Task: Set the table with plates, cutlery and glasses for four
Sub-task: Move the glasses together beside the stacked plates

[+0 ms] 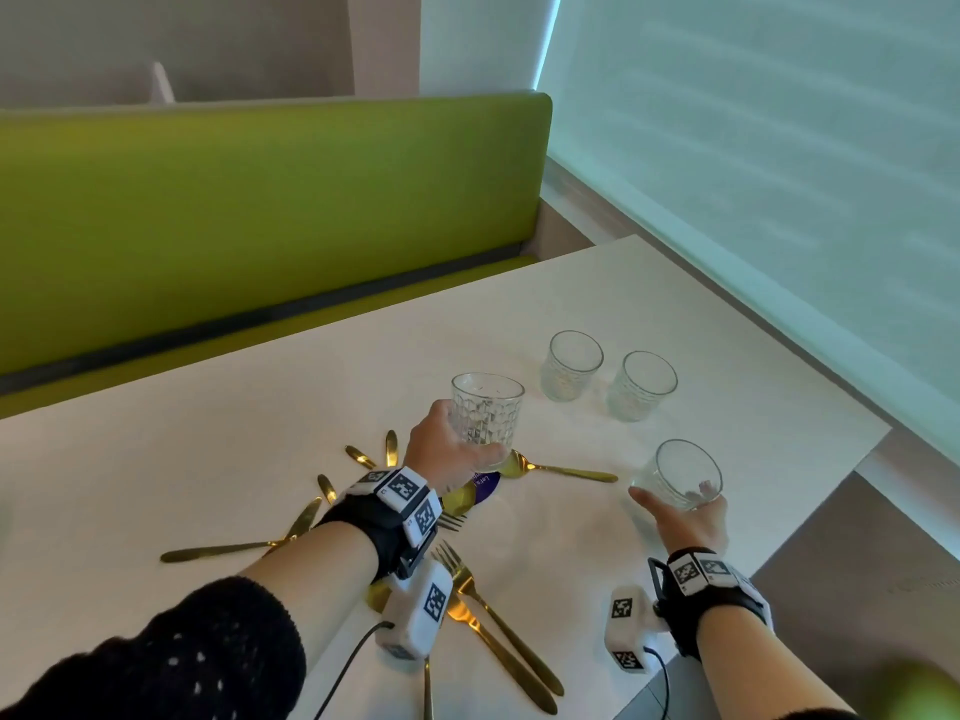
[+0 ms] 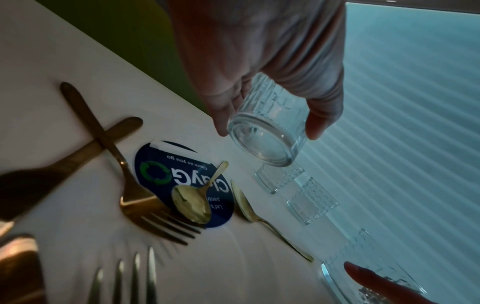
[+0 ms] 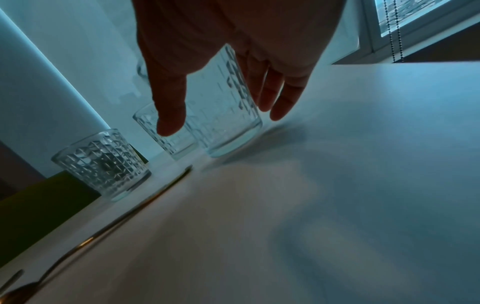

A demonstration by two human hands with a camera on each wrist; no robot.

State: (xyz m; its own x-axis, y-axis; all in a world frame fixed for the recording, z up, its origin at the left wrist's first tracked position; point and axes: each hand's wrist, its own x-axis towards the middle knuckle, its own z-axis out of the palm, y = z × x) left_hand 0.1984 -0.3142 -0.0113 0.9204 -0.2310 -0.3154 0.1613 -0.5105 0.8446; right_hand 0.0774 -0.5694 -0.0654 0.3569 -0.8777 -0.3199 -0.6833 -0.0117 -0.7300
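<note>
Left hand (image 1: 441, 452) grips a lifted glass (image 1: 487, 418) low around its ribbed wall, right hand (image 1: 691, 517) wraps another glass (image 1: 683, 475) at the table (image 1: 208, 459); probably rigid, slick, breakable, best held mid-wall.

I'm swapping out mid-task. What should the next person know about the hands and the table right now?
Left hand grips a glass lifted above the gold cutlery pile. Right hand wraps a second glass, standing on the table near its right edge. Two more glasses stand together farther back. No plates in view. Done: nothing laid out yet. Left: place four glasses, sort cutlery, fetch plates.
</note>
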